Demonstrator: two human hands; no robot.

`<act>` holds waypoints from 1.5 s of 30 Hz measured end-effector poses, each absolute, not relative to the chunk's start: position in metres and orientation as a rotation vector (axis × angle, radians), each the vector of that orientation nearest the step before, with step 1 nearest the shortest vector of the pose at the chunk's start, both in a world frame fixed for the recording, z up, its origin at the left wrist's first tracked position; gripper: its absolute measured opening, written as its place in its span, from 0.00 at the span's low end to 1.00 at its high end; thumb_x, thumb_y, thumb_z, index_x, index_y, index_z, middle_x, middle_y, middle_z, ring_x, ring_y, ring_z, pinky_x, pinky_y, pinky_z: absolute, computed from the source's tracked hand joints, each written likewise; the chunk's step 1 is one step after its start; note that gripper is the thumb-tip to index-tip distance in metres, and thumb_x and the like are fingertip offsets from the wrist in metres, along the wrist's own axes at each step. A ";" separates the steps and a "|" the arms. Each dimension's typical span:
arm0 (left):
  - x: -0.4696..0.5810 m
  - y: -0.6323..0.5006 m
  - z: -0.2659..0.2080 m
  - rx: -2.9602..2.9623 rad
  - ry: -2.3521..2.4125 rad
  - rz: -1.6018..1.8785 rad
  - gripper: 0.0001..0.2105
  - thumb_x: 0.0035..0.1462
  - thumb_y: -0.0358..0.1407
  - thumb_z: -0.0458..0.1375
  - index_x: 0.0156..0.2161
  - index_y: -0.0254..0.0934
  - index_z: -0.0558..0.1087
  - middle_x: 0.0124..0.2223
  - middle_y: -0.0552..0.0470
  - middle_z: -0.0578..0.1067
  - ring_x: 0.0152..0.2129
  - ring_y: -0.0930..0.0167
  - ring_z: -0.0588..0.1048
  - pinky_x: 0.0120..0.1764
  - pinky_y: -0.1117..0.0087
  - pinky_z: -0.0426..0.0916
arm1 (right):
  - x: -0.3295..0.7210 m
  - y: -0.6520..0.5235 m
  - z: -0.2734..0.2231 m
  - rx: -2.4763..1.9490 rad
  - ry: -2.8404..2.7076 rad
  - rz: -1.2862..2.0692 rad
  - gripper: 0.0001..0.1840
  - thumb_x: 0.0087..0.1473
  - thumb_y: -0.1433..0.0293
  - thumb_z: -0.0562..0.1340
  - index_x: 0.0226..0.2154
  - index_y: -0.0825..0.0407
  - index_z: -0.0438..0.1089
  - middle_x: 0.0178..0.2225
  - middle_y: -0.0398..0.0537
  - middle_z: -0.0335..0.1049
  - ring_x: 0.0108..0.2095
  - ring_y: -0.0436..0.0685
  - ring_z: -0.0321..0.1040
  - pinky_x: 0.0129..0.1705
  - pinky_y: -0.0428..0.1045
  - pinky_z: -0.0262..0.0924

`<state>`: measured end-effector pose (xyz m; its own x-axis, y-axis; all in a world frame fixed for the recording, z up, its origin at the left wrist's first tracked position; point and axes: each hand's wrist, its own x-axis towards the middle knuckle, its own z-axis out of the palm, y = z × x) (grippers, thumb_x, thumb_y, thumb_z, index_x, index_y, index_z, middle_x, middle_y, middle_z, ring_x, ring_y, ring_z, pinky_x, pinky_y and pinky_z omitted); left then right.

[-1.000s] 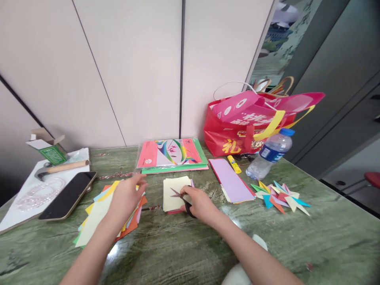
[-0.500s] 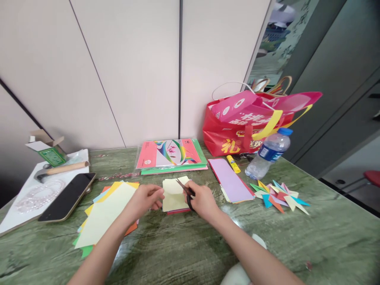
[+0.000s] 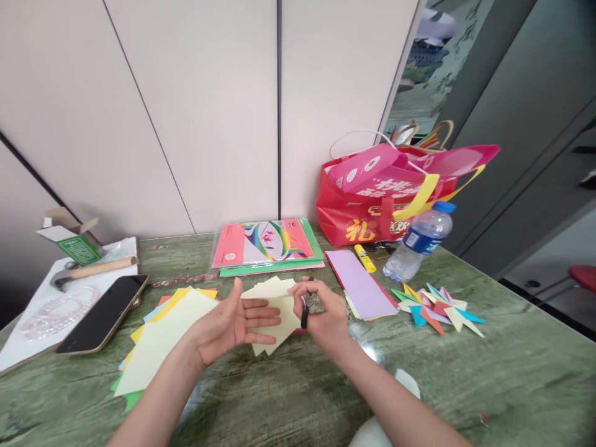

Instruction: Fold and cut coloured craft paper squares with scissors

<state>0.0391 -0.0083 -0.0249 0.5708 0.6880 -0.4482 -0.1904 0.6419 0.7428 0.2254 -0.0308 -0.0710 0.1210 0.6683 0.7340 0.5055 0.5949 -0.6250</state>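
Black scissors (image 3: 305,316) — inside the right-hand grip (image 3: 328,318)

One view, worn on the person's head, tipped forward and down.
The table (image 3: 465,385) is looked down on from above, with the pale wall (image 3: 218,112) faced ahead behind it. The left hand (image 3: 233,323) and the right hand (image 3: 326,313) are seen from near, around the middle, with both forearms (image 3: 161,394) brought in from the bottom edge. The view is wide: the phone (image 3: 105,313) is caught on the left, the bag (image 3: 344,208) on the right. The wall is seen from farther away than the hands.
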 end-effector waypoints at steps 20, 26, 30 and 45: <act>0.025 -0.002 -0.018 0.581 0.861 0.751 0.22 0.53 0.44 0.53 0.48 0.31 0.68 0.42 0.42 0.76 0.40 0.61 0.73 0.41 0.64 0.67 | 0.216 -0.040 -0.064 -0.721 -1.965 0.234 0.15 0.38 0.83 0.52 0.28 0.50 0.62 0.29 0.41 0.66 0.31 0.48 0.65 0.56 0.59 0.46; 0.028 -0.007 -0.016 0.711 0.916 0.771 0.19 0.47 0.29 0.59 0.48 0.31 0.69 0.43 0.42 0.76 0.39 0.62 0.74 0.41 0.66 0.68 | 0.219 -0.038 -0.064 -0.739 -1.942 0.160 0.17 0.38 0.85 0.50 0.28 0.49 0.61 0.27 0.40 0.65 0.31 0.49 0.65 0.56 0.59 0.46; 0.026 -0.009 -0.016 0.794 0.947 0.807 0.25 0.43 0.26 0.62 0.50 0.35 0.67 0.44 0.44 0.75 0.39 0.62 0.74 0.39 0.66 0.70 | 0.220 -0.035 -0.063 -0.745 -1.784 0.139 0.16 0.39 0.85 0.52 0.28 0.50 0.61 0.27 0.42 0.64 0.33 0.50 0.65 0.53 0.59 0.49; 0.034 -0.007 -0.021 0.897 1.147 1.123 0.23 0.43 0.26 0.62 0.47 0.36 0.67 0.47 0.44 0.72 0.37 0.63 0.74 0.32 0.62 0.75 | 0.229 -0.024 -0.070 -1.229 -1.318 0.424 0.10 0.43 0.75 0.58 0.33 0.53 0.64 0.32 0.47 0.69 0.33 0.55 0.66 0.36 0.49 0.60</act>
